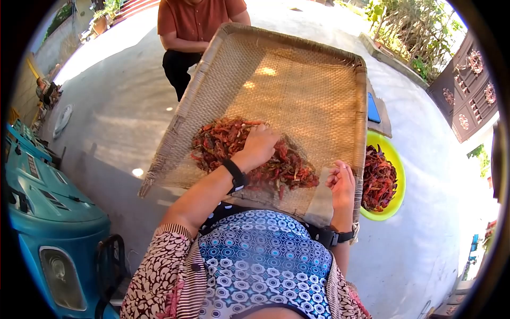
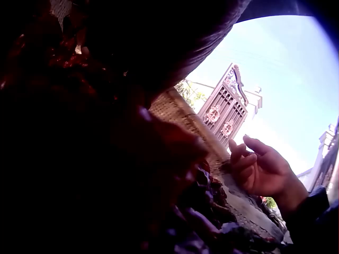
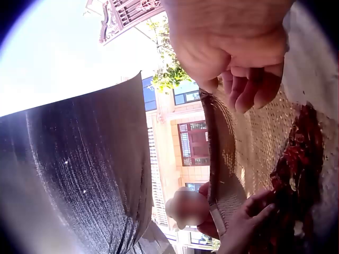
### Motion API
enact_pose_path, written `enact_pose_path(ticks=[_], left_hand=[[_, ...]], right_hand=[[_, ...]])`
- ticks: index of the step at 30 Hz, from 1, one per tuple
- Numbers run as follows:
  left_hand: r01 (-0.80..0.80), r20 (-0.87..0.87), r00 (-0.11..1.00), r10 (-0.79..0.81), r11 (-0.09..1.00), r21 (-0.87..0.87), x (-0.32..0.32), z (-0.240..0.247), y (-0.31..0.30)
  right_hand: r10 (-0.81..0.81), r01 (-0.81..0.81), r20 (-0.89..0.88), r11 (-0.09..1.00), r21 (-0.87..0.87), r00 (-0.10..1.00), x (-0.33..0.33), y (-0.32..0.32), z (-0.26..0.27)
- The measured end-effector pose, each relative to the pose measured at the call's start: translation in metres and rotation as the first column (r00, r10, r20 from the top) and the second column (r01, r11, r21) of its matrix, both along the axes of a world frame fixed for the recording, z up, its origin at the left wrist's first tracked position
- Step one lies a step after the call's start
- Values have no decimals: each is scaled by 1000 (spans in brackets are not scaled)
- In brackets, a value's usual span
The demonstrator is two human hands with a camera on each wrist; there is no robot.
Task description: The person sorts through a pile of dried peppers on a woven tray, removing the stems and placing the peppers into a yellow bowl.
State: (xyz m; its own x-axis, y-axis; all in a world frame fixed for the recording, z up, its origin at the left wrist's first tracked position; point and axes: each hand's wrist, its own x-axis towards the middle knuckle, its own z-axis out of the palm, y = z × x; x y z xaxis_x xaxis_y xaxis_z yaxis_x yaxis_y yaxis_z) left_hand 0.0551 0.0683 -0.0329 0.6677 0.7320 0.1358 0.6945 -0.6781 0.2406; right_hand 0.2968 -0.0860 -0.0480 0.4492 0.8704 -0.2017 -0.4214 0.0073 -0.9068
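A heap of dried red chilies [image 1: 228, 141] lies in the near part of a woven bamboo tray [image 1: 308, 85]. My left hand [image 1: 260, 144] reaches down onto the heap, palm down; its fingertips are partly hidden, and I cannot tell whether they pinch a chili. In the right wrist view the left hand [image 3: 246, 222] has its fingers at the chilies' edge. My right hand [image 1: 342, 183] hovers over the tray's right side, fingers loosely curled and nothing visible in them. The left wrist view is mostly dark, with the right hand [image 2: 265, 172] beyond the chilies.
Right of the tray stands a yellow-green basin [image 1: 401, 175] holding more dried chilies. A blue phone-like object [image 1: 373, 108] lies just behind it. Across the tray sits a person in a rust-coloured shirt [image 1: 196, 24]. A teal vehicle [image 1: 53, 212] stands at the left on the concrete.
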Motion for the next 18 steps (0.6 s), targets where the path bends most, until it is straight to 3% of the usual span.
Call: enact_pose_path(ticks=[2, 7, 14, 18], left_hand=[[58, 148, 986, -75, 992, 113, -6, -3, -3], [74, 308, 944, -116, 987, 143, -12, 23, -21], [125, 281, 944, -173, 976, 180, -9, 30, -54], [108, 222, 963, -153, 974, 200, -14, 23, -58]], right_hand=[[126, -122, 117, 992, -42, 985, -14, 5, 0], [412, -405, 340, 909, -95, 845, -45, 16, 8], [429, -444, 479, 892, -88, 766, -74, 23, 15], [399, -409, 341, 911, -44, 852, -68, 19, 11]])
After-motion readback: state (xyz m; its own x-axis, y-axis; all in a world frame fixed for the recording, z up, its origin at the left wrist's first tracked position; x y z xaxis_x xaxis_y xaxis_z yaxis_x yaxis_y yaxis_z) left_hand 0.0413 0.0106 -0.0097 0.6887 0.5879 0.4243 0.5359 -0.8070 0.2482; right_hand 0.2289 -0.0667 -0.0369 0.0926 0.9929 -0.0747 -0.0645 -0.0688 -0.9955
